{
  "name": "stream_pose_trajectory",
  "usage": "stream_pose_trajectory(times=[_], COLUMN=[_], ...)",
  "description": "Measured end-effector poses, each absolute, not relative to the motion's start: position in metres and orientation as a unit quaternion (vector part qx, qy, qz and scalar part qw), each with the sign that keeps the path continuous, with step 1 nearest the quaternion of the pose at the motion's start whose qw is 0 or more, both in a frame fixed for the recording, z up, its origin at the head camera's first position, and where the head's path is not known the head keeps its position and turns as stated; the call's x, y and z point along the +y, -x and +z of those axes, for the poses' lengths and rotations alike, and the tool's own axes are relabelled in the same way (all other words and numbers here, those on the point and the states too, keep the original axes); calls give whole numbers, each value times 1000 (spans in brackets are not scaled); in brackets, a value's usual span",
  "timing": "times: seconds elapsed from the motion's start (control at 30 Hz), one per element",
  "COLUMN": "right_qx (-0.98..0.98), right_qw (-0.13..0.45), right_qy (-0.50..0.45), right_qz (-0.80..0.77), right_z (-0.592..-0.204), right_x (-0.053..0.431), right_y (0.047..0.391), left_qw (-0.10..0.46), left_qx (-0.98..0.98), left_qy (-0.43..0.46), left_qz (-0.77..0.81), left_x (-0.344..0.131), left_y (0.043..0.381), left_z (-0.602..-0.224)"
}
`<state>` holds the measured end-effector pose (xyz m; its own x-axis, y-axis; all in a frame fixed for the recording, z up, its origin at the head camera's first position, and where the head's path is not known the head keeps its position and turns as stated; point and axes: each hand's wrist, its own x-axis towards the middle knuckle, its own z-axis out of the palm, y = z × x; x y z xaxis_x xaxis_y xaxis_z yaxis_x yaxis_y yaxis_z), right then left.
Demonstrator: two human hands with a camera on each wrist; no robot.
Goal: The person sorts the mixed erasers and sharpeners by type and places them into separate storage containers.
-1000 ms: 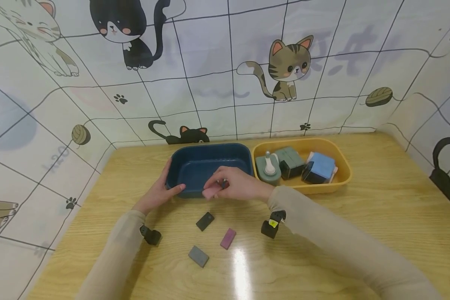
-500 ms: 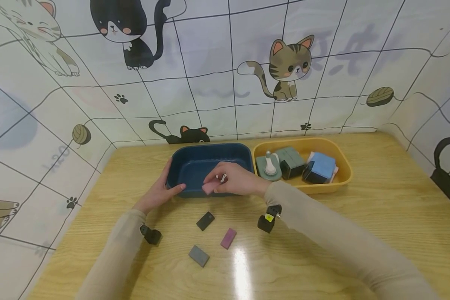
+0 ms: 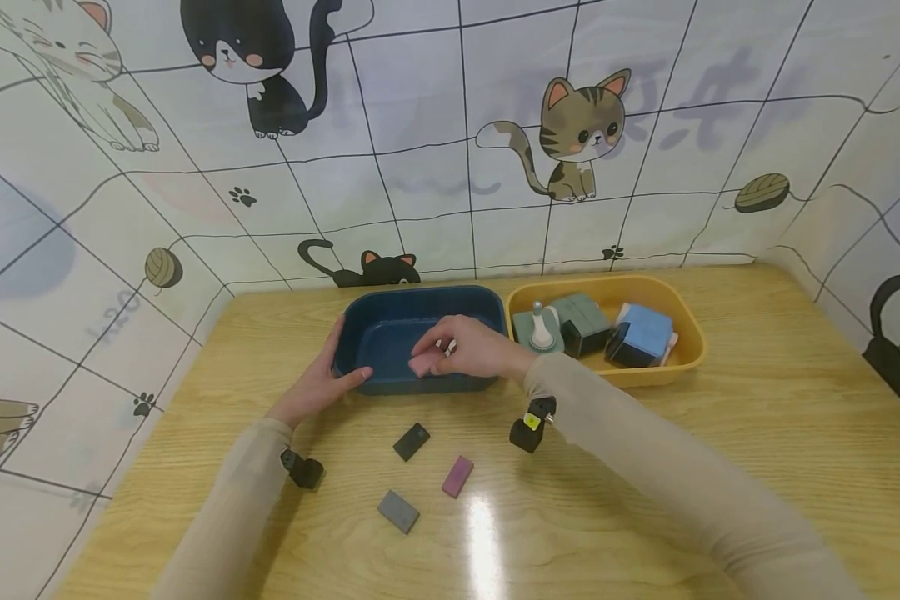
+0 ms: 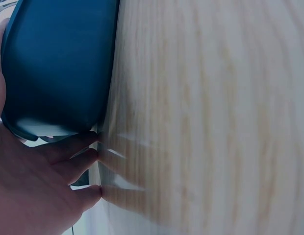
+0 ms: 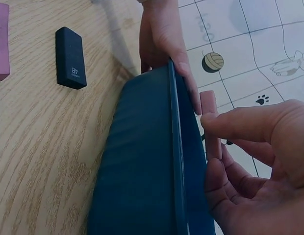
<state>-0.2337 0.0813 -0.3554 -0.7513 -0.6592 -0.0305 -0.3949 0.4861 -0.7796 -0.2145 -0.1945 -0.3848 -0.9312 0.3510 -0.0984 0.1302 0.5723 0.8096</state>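
Note:
In the head view, my right hand (image 3: 468,346) pinches a small pink eraser (image 3: 425,362) between thumb and fingers, over the front rim of a dark blue bin (image 3: 412,386). The right wrist view has this eraser (image 5: 209,103) held upright beside the bin's rim. My left hand (image 3: 318,385) holds the bin's left end, thumb at the front rim and fingers along the side. In the left wrist view, fingertips of the left hand (image 4: 39,181) reach the table beside the bin. Before the bin lie a black eraser (image 3: 411,442) marked 4B, a purple-pink eraser (image 3: 457,477) and a grey eraser (image 3: 398,512).
Right of the blue bin stands a yellow bin (image 3: 690,350). Inside are a grey-green pump-like item (image 3: 540,331), a green pack (image 3: 581,321) and a blue pack (image 3: 642,333). A cat-print sheet (image 3: 420,192) rises behind the wooden table (image 3: 607,500).
My right hand has moved slightly up and away with the pink eraser, from the bin's front edge to over it. The left hand and the erasers on the table stay put.

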Motion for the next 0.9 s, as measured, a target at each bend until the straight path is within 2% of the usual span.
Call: stream_pose_trajectory(times=[0.3, 0.6, 0.9], right_qx=[839, 831, 831], right_qw=[184, 218, 227], right_qy=[282, 247, 226], right_qz=[-428, -448, -455], right_z=[-364, -364, -368], right_x=[79, 75, 69], right_y=[244, 248, 253], left_qw=[111, 107, 107], left_qx=[883, 881, 878], left_qy=[-138, -143, -145], left_qz=[435, 438, 444], left_x=[-209, -210, -209], left_y=[231, 232, 232], left_z=[-418, -418, -417])
